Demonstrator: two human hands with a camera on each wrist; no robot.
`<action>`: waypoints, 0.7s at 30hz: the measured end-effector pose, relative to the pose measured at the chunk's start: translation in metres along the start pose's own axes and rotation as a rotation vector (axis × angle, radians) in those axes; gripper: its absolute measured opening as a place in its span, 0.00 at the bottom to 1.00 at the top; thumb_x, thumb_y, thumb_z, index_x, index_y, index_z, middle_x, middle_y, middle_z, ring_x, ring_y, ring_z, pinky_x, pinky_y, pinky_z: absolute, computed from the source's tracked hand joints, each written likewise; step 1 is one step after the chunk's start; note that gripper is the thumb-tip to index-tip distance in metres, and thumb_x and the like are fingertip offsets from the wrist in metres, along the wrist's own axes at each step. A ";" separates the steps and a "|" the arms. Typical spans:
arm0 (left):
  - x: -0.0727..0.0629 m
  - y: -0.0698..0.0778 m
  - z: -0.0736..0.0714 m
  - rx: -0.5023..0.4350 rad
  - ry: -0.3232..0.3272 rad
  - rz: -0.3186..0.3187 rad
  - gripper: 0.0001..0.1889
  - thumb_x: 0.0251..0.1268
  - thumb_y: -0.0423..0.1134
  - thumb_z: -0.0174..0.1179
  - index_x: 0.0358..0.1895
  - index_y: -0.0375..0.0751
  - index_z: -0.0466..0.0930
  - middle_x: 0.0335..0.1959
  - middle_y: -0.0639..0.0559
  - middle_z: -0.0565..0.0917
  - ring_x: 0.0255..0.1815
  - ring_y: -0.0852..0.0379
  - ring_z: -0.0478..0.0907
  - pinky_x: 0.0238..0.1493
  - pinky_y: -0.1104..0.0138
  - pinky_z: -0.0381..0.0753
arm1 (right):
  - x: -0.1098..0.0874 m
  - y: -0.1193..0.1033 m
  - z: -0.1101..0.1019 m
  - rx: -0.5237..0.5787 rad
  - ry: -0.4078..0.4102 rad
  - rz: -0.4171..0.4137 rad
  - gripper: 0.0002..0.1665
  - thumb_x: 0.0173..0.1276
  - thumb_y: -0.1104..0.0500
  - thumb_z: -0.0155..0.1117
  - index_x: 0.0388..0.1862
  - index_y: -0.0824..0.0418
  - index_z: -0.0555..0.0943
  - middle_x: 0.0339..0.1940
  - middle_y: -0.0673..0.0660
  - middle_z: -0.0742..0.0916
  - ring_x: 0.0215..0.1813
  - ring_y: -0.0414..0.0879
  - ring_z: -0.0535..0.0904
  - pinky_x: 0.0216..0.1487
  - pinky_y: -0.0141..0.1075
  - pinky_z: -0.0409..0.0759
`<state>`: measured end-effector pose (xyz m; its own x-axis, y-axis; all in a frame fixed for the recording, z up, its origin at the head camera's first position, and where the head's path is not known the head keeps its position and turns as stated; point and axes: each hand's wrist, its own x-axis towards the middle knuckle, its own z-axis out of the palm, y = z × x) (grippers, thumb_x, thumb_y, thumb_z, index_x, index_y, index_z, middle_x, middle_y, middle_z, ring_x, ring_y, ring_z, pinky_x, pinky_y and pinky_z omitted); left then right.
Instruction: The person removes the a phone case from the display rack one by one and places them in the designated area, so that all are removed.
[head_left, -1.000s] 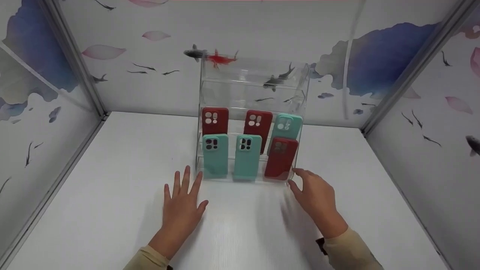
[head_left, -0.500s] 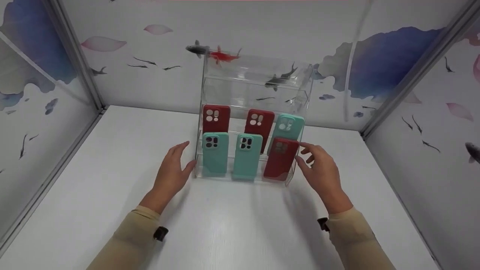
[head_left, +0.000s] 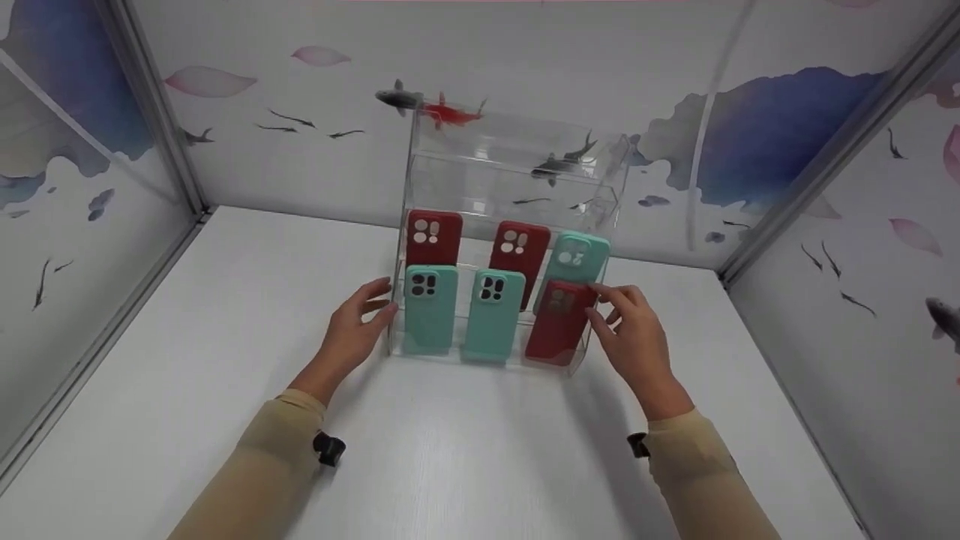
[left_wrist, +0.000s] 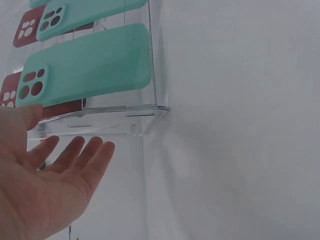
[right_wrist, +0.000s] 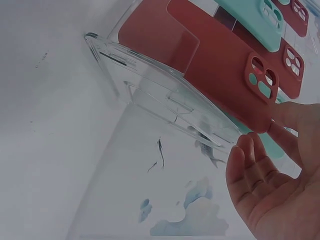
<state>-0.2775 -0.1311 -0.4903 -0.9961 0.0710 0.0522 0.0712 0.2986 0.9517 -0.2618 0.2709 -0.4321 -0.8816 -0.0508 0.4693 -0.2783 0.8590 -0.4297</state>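
A clear acrylic stepped rack (head_left: 517, 170) holds upright phone cases. Its front row has a left teal case (head_left: 432, 319), a middle teal case (head_left: 493, 321) and a red phone case (head_left: 555, 334) on the right. My right hand (head_left: 636, 337) pinches that red case by its upper right corner between thumb and index finger; the other fingers curl loosely beside the rack. At the rack's left side is my left hand (head_left: 351, 330), fingers relaxed. In the left wrist view its thumb (left_wrist: 34, 116) is right at the edge of the teal case, fingertips just outside the side panel.
Behind the front row stand a red case (head_left: 435, 236) at left, another red case (head_left: 520, 241) in the middle and a teal case (head_left: 579, 253) at right. Printed wall panels (head_left: 285, 172) enclose the white table (head_left: 465, 465) at the back and sides.
The left hand has risen from in front of the rack to its left side. The right hand has moved up from the rack's lower right corner to the red case's top corner.
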 end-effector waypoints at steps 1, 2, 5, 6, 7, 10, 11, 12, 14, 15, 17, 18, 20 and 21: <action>0.001 -0.001 0.000 -0.006 -0.003 0.001 0.28 0.81 0.46 0.55 0.79 0.50 0.63 0.78 0.49 0.69 0.77 0.47 0.68 0.78 0.51 0.72 | 0.000 0.000 0.000 0.008 0.012 -0.006 0.20 0.73 0.58 0.70 0.63 0.53 0.84 0.51 0.56 0.83 0.40 0.46 0.80 0.38 0.40 0.85; 0.001 -0.001 0.000 -0.011 -0.005 0.001 0.28 0.81 0.45 0.55 0.79 0.51 0.64 0.78 0.50 0.69 0.76 0.48 0.69 0.78 0.52 0.72 | -0.001 0.000 0.001 0.016 0.024 -0.011 0.20 0.72 0.59 0.70 0.62 0.54 0.84 0.51 0.56 0.83 0.41 0.46 0.81 0.39 0.41 0.86; 0.001 -0.004 0.001 -0.014 -0.003 -0.001 0.25 0.81 0.43 0.55 0.77 0.52 0.67 0.77 0.51 0.71 0.75 0.49 0.70 0.77 0.53 0.73 | -0.003 -0.001 0.001 0.060 0.050 -0.022 0.17 0.71 0.62 0.71 0.58 0.55 0.85 0.52 0.56 0.83 0.42 0.46 0.82 0.42 0.45 0.89; 0.001 -0.005 0.000 -0.019 -0.001 -0.004 0.24 0.81 0.42 0.55 0.76 0.51 0.68 0.76 0.51 0.72 0.74 0.49 0.71 0.76 0.54 0.75 | -0.003 -0.001 0.001 0.074 0.055 -0.025 0.17 0.70 0.63 0.71 0.57 0.56 0.86 0.52 0.55 0.84 0.43 0.47 0.83 0.43 0.46 0.89; 0.001 -0.006 0.000 -0.024 0.000 -0.009 0.24 0.81 0.41 0.55 0.76 0.51 0.69 0.76 0.51 0.72 0.74 0.49 0.72 0.74 0.55 0.76 | -0.004 -0.001 0.000 0.090 0.059 -0.027 0.16 0.70 0.63 0.71 0.56 0.57 0.86 0.52 0.55 0.85 0.44 0.47 0.84 0.43 0.47 0.90; 0.001 -0.006 -0.001 -0.049 0.000 -0.024 0.23 0.81 0.38 0.55 0.74 0.49 0.71 0.74 0.50 0.73 0.72 0.49 0.74 0.68 0.59 0.82 | -0.005 -0.001 -0.001 0.126 0.067 -0.040 0.15 0.69 0.65 0.71 0.54 0.58 0.86 0.50 0.55 0.87 0.45 0.47 0.86 0.45 0.46 0.90; 0.001 -0.006 -0.001 -0.057 -0.003 -0.027 0.22 0.81 0.38 0.55 0.74 0.49 0.71 0.74 0.50 0.73 0.71 0.49 0.74 0.66 0.60 0.83 | -0.005 0.000 -0.001 0.135 0.069 -0.045 0.15 0.69 0.66 0.71 0.54 0.58 0.86 0.49 0.55 0.88 0.46 0.47 0.87 0.46 0.45 0.91; 0.001 -0.006 -0.001 -0.060 -0.004 -0.028 0.23 0.81 0.38 0.56 0.74 0.49 0.71 0.74 0.50 0.74 0.71 0.49 0.74 0.65 0.60 0.84 | -0.004 0.000 -0.002 0.140 0.071 -0.050 0.15 0.69 0.66 0.71 0.53 0.59 0.86 0.49 0.54 0.88 0.46 0.47 0.87 0.46 0.44 0.91; 0.003 -0.007 -0.001 -0.057 -0.009 -0.022 0.23 0.80 0.37 0.56 0.74 0.50 0.70 0.74 0.51 0.73 0.71 0.49 0.74 0.63 0.61 0.85 | -0.004 0.000 -0.003 0.158 0.078 -0.060 0.14 0.68 0.67 0.71 0.52 0.59 0.87 0.48 0.54 0.89 0.46 0.47 0.87 0.46 0.44 0.91; 0.004 -0.007 -0.002 -0.053 -0.011 -0.017 0.24 0.80 0.38 0.57 0.75 0.50 0.70 0.74 0.51 0.73 0.71 0.49 0.74 0.63 0.61 0.85 | -0.003 0.000 -0.004 0.166 0.081 -0.064 0.14 0.68 0.68 0.72 0.52 0.59 0.87 0.48 0.54 0.89 0.46 0.47 0.88 0.46 0.44 0.91; 0.006 -0.009 -0.002 -0.045 -0.017 -0.008 0.24 0.80 0.38 0.57 0.75 0.51 0.70 0.74 0.51 0.73 0.71 0.49 0.74 0.63 0.61 0.85 | -0.003 -0.001 -0.005 0.176 0.087 -0.076 0.14 0.68 0.68 0.72 0.51 0.59 0.87 0.47 0.54 0.89 0.46 0.47 0.88 0.47 0.43 0.91; 0.006 -0.010 -0.002 -0.046 -0.019 -0.006 0.24 0.80 0.39 0.57 0.75 0.51 0.70 0.74 0.51 0.73 0.71 0.49 0.74 0.63 0.62 0.85 | -0.002 -0.003 -0.006 0.178 0.090 -0.082 0.14 0.67 0.68 0.72 0.51 0.59 0.88 0.47 0.54 0.89 0.46 0.46 0.88 0.47 0.42 0.91; 0.008 -0.012 -0.003 -0.044 -0.025 -0.002 0.24 0.80 0.39 0.57 0.74 0.51 0.70 0.75 0.51 0.73 0.71 0.50 0.74 0.63 0.63 0.85 | -0.002 -0.006 -0.007 0.182 0.101 -0.094 0.13 0.67 0.67 0.73 0.50 0.59 0.88 0.46 0.53 0.90 0.45 0.46 0.88 0.47 0.38 0.91; 0.008 -0.013 -0.003 -0.047 -0.029 -0.002 0.23 0.80 0.40 0.57 0.74 0.51 0.70 0.75 0.51 0.72 0.71 0.50 0.74 0.63 0.63 0.85 | -0.002 -0.008 -0.008 0.186 0.108 -0.102 0.13 0.67 0.67 0.73 0.50 0.59 0.88 0.46 0.53 0.90 0.45 0.45 0.88 0.46 0.34 0.91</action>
<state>-0.2863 -0.1375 -0.5014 -0.9943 0.0979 0.0423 0.0660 0.2537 0.9650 -0.2546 0.2684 -0.4236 -0.8023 -0.0689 0.5929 -0.4377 0.7433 -0.5059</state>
